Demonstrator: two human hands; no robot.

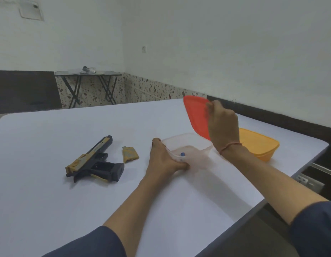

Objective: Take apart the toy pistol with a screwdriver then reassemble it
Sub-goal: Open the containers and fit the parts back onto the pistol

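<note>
A black and gold toy pistol (95,161) lies on its side on the white table (68,191), left of centre. A loose gold grip panel (130,154) rests just right of it. My left hand (163,158) grips the near rim of a clear plastic box (190,145). Inside the box a blue-tipped tool (182,154) shows, mostly hidden by the rim. My right hand (223,125) holds a red lid (196,115) tilted up above the box.
An orange lidded box (259,143) stands on the table right of the clear one, near the right edge. A dark ledge with a socket (302,180) runs beyond that edge. A folding table (88,75) stands far back by the wall.
</note>
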